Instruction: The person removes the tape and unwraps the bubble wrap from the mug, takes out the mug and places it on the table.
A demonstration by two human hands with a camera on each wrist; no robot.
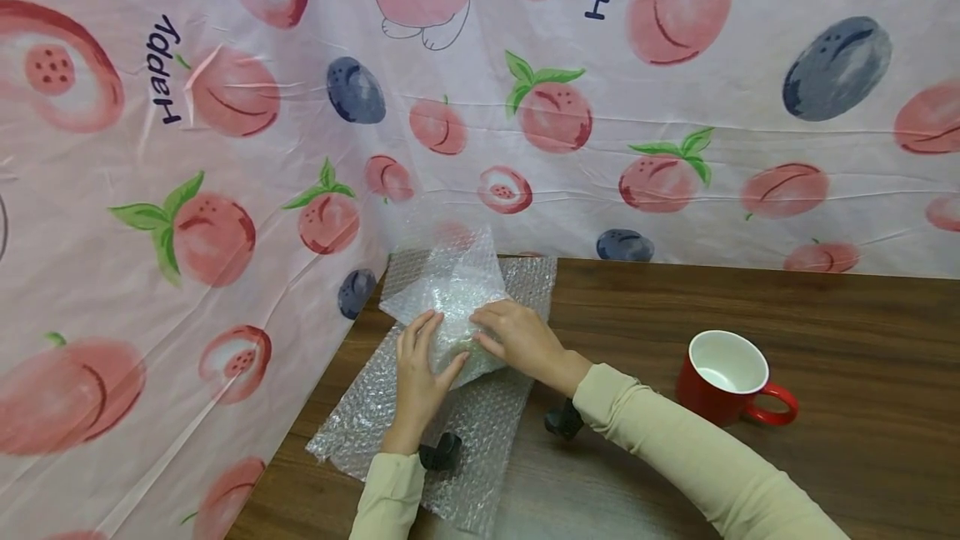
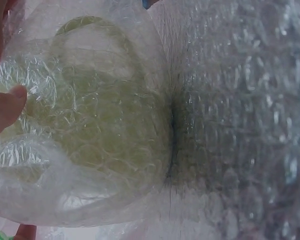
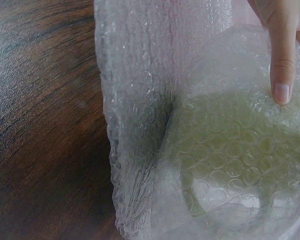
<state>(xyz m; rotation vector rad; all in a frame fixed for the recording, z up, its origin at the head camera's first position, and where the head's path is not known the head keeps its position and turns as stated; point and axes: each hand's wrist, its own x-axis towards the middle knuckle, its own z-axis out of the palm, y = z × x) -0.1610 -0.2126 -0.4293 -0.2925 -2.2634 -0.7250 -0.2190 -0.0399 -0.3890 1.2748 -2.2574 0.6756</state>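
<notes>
A greenish object with a ring-shaped handle (image 2: 110, 120) shows through bubble wrap in the left wrist view; the right wrist view shows the same wrapped object (image 3: 230, 145). In the head view the wrapped bundle (image 1: 459, 307) lies on flat bubble wrap (image 1: 480, 432). My left hand (image 1: 420, 377) lies at its near left side, fingers extended and thumb spread against the wrap. From the right, my right hand (image 1: 525, 340) rests on the bundle with fingers slightly bent. Both thumbs touch the film. The object's underside is hidden.
A red mug (image 1: 712, 390) with a white inside stands on the brown wooden table (image 1: 862, 340) to the right, its handle pointing right. Behind and to the left hangs a pink fruit-patterned cloth (image 1: 285, 140). Dark wrist-camera mounts sit at both wrists.
</notes>
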